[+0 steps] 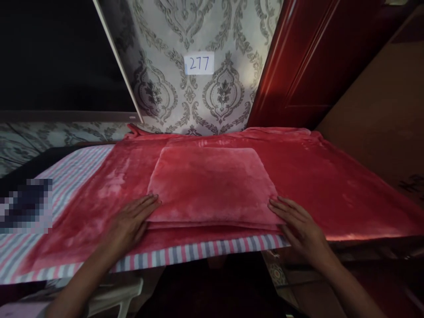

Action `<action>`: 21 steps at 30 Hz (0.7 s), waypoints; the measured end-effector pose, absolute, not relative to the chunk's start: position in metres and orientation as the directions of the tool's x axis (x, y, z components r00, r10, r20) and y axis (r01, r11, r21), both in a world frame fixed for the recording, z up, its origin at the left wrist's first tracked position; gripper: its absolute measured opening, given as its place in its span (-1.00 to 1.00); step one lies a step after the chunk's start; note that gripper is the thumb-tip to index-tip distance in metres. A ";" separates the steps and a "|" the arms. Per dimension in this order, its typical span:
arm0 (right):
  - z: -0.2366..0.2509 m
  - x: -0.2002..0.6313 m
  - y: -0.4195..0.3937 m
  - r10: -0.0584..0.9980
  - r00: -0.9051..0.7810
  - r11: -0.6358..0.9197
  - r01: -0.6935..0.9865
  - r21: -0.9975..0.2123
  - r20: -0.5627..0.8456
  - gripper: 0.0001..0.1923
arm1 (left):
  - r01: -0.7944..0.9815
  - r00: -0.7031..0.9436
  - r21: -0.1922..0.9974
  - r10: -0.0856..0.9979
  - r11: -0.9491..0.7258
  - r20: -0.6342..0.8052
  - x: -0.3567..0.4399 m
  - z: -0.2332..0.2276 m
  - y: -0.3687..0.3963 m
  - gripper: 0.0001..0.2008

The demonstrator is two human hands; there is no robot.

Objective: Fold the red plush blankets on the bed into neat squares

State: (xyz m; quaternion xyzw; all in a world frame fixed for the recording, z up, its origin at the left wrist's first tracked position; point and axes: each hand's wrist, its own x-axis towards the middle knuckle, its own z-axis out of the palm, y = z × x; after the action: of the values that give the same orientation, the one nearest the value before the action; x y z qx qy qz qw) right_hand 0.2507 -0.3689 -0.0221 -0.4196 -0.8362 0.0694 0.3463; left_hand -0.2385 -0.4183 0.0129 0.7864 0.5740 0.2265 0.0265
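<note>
While the head camera looks down over a bed, a folded red blanket [210, 185] lies as a flat stack in the middle of a larger red fleece spread [331, 176], its long axis running left to right between the two hands. The left hand [130, 223] rests flat and open, fingers spread narrow, its fingertips touching the stack's near left corner. The right hand [300, 227] lies open in the same way, fingertips against the near right corner. Neither hand grips anything; both sit equally close, one at each end of the near edge. Under the spread a striped sheet [73, 172] shows at left and along the front. Behind, patterned wallpaper [185, 26] bears a paper label [199, 63] reading 277, beside a red door [298, 66]
</note>
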 end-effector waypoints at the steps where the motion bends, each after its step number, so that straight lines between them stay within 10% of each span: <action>1: -0.018 0.251 -0.372 0.770 -0.387 0.617 0.656 -0.435 0.508 -0.58 | 0.883 0.225 0.335 0.923 -0.328 0.312 -0.238 0.017 -0.421 -0.55; 10: 0.053 0.155 -0.327 0.778 -0.477 0.616 0.705 -0.351 0.408 -0.35 | 0.874 0.264 0.328 0.917 -0.358 0.298 -0.160 0.078 -0.359 -0.30; 21: -0.016 0.123 -0.299 0.827 -0.480 0.536 0.830 -0.155 0.293 -0.24 | 0.967 0.232 0.042 0.938 -0.251 0.258 -0.140 -0.008 -0.328 -0.16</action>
State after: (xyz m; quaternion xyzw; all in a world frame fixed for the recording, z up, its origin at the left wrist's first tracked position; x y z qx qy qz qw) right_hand 0.1229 -0.2989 -0.0161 -0.4816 -0.8602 -0.0038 0.1679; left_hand -0.1399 -0.3279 -0.0076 0.7823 0.6087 0.1160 -0.0632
